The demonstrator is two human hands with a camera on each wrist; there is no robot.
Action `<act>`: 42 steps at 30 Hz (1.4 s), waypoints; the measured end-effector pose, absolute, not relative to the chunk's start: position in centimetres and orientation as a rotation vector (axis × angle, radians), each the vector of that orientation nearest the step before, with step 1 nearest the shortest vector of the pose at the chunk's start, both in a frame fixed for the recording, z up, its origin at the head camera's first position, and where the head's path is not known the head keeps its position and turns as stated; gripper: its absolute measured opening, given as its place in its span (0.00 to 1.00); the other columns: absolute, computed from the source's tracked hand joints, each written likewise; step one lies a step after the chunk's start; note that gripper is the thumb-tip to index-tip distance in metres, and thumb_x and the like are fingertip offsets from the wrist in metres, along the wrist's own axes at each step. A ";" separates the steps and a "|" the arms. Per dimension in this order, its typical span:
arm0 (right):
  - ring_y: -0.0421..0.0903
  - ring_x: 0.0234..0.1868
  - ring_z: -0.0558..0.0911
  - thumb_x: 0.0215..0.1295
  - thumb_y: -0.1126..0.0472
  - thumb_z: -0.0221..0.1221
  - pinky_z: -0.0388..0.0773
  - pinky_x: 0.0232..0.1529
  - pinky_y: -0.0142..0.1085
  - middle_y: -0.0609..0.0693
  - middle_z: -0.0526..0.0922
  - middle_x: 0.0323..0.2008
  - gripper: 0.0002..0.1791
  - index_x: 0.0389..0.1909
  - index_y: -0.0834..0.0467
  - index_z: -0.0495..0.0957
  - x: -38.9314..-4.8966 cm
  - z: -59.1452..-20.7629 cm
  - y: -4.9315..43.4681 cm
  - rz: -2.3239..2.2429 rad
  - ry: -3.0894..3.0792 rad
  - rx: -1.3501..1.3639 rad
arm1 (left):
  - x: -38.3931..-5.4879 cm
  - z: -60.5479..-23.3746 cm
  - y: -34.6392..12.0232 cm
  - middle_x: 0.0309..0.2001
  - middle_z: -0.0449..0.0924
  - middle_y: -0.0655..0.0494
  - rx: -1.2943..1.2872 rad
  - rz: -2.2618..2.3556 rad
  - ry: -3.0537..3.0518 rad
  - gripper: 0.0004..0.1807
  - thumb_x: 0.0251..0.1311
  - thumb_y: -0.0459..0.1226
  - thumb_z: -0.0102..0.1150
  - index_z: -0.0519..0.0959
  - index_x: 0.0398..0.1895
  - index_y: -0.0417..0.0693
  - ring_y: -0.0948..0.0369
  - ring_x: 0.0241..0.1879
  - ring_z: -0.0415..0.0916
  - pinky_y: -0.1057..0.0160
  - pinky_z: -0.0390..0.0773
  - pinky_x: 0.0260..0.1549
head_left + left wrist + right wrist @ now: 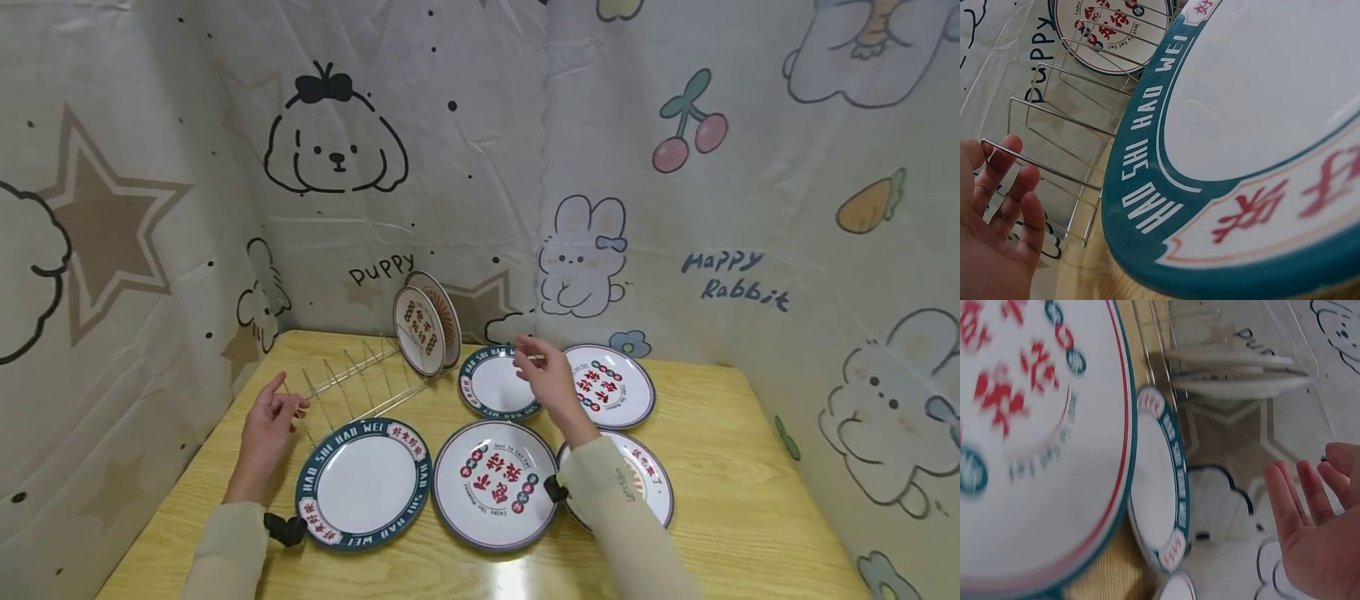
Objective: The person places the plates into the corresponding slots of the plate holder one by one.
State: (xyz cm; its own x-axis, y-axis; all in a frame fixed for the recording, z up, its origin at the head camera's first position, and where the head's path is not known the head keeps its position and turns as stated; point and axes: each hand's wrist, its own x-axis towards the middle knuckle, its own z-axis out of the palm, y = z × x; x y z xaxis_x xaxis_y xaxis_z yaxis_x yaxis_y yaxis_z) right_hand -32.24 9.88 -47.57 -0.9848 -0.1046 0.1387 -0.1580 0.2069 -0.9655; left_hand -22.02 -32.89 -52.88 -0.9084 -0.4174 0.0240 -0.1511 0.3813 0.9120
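Note:
My left hand (268,421) is beside the near end of a wire dish rack (348,379), fingers loosely bent. In the left wrist view its fingertips (1013,145) overlap the rack's end wire. Two plates (420,332) stand upright side by side at the rack's far end. My right hand (551,383) is raised over the table, holding nothing, between a small green-rimmed plate (498,383) and a plate with red characters (618,387). In the right wrist view its fingers (1285,497) are spread and slightly bent.
A large green-rimmed plate (365,483) lies flat before the rack. Next to it lies a red-lettered plate (495,483), and another plate (656,475) is partly under my right sleeve. A printed curtain (480,167) encloses the wooden table (720,500) at back and sides.

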 end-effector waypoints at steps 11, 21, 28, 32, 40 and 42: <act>0.57 0.56 0.84 0.80 0.60 0.54 0.85 0.52 0.38 0.64 0.77 0.59 0.23 0.72 0.60 0.72 -32.5 -48.9 21.6 1.735 -2.549 -0.053 | -21.9 -52.6 -33.0 0.50 0.83 0.58 0.561 -1.558 -2.365 0.33 0.82 0.51 0.41 0.49 0.85 0.62 0.70 0.44 0.75 0.73 0.75 0.40; 0.47 0.51 0.79 0.79 0.60 0.53 0.72 0.36 0.19 0.64 0.75 0.62 0.26 0.74 0.62 0.69 -31.5 -51.7 29.5 1.596 -2.532 -0.430 | -21.8 -52.4 -32.9 0.50 0.82 0.59 0.573 -1.546 -2.368 0.34 0.82 0.52 0.40 0.48 0.85 0.63 0.70 0.46 0.74 0.74 0.75 0.41; 0.37 0.41 0.79 0.78 0.61 0.53 0.81 0.41 0.25 0.64 0.74 0.60 0.30 0.76 0.65 0.63 -31.2 -53.7 31.2 1.705 -2.541 -0.532 | -21.8 -52.6 -33.0 0.47 0.83 0.63 0.597 -1.536 -2.365 0.33 0.82 0.50 0.41 0.49 0.85 0.63 0.70 0.44 0.75 0.72 0.75 0.41; 0.49 0.55 0.78 0.78 0.63 0.51 0.84 0.46 0.28 0.67 0.68 0.66 0.32 0.79 0.64 0.57 -31.4 -54.1 31.1 1.831 -2.499 -0.588 | -22.0 -52.8 -32.9 0.44 0.82 0.70 0.578 -1.539 -2.359 0.33 0.82 0.50 0.42 0.50 0.85 0.62 0.71 0.42 0.75 0.71 0.76 0.40; 0.52 0.57 0.81 0.81 0.61 0.50 0.85 0.48 0.33 0.69 0.62 0.74 0.36 0.83 0.59 0.47 -31.3 -54.3 30.5 2.026 -2.491 -0.640 | -22.1 -52.8 -32.6 0.42 0.81 0.73 0.561 -1.562 -2.357 0.33 0.82 0.49 0.43 0.50 0.85 0.61 0.72 0.42 0.75 0.72 0.75 0.39; 0.48 0.52 0.82 0.81 0.61 0.50 0.85 0.48 0.32 0.69 0.63 0.73 0.36 0.83 0.59 0.48 -31.2 -54.4 30.4 2.038 -2.493 -0.641 | -22.1 -52.7 -32.5 0.44 0.82 0.70 0.560 -1.575 -2.358 0.33 0.82 0.48 0.43 0.49 0.85 0.62 0.71 0.42 0.75 0.72 0.75 0.39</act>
